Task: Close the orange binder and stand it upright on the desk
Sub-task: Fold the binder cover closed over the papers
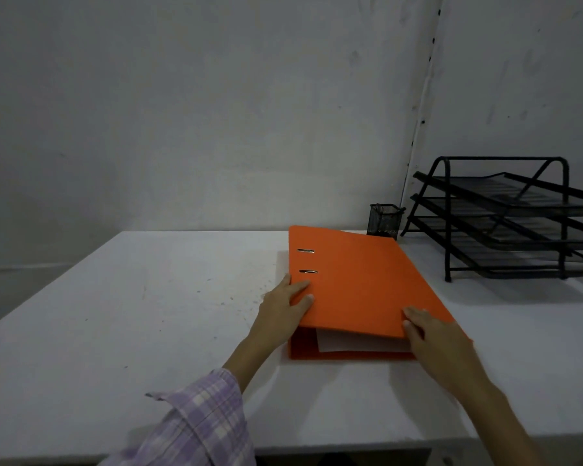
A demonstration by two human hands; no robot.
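- While the orange binder (364, 284) lay flat on the white desk (132, 314), right of the desk's middle and toward the far edge, its top cover was lowered almost shut, sloping down toward the far end.
- At the near end the cover stood a little above the bottom board, and a white sheet of paper (337, 343) showed in that gap.
- Two small metal slots (306, 261) sat in the cover near its left edge, one behind the other.
- The left hand (283, 307) rested at the binder's near left corner, fingers spread narrowly and lying on top of the cover; I could not tell where the thumb sat, so whether it gripped or merely pressed was unclear.
- The right hand (438, 341) lay at the near right corner, fingers flat and close together on the cover's edge, pressing rather than clasping as far as could be seen.
- A lilac checked sleeve (196, 425) covered the left forearm; the right forearm was bare.
- Just beyond the binder's far right corner stood a black mesh pen cup (384, 220), near the wall.
- Farther right, apart from the binder, a black three-tier mesh letter tray (505, 216) sat on the desk.
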